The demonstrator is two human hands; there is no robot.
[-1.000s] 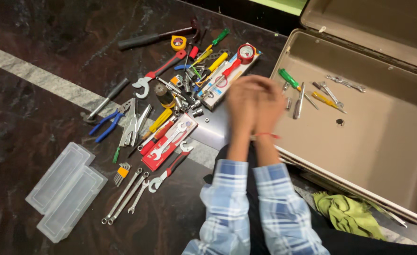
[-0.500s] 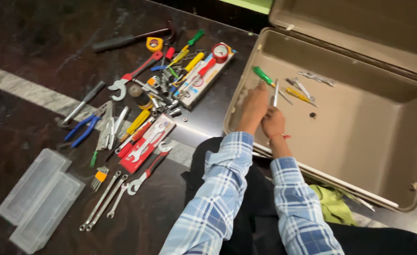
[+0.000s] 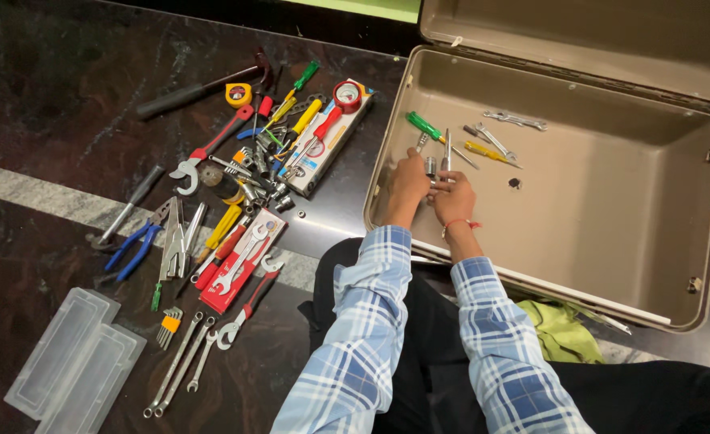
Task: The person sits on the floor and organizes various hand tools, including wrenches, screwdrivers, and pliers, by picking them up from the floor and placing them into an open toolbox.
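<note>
While the open toolbox [image 3: 612,233] lay on the dark stone floor [image 3: 42,88] with its lid [image 3: 580,40] thrown back, both hands worked just inside its near left corner. Most of its tan bottom was bare, so there was plenty of room toward the right wall and the near rim; only a small group of tools sat at the far left: a green-handled screwdriver [image 3: 424,126], a yellow-handled screwdriver [image 3: 483,150], a few small spanners [image 3: 516,120] and one dark little piece [image 3: 515,183] lying apart. The left hand [image 3: 409,178] reached over the box's left wall, knuckles up, fingers bent around a small metal socket [image 3: 430,165]. The right hand [image 3: 454,197], a red thread at its wrist, lay just beside it, fingers curled toward the same socket and the foot of a slim steel tool [image 3: 446,150]. Whether either hand truly gripped the socket, I could not tell; the fingertips hid each other. Both plaid sleeves [image 3: 491,345] came up from below, forearms nearly side by side. Left of the box, the floor was crowded with a heap of loose tools [image 3: 250,169], with two clear plastic cases [image 3: 74,362] nearer the bottom corner. A green cloth [image 3: 560,329] poked out under the box's near edge, partly covered.
</note>
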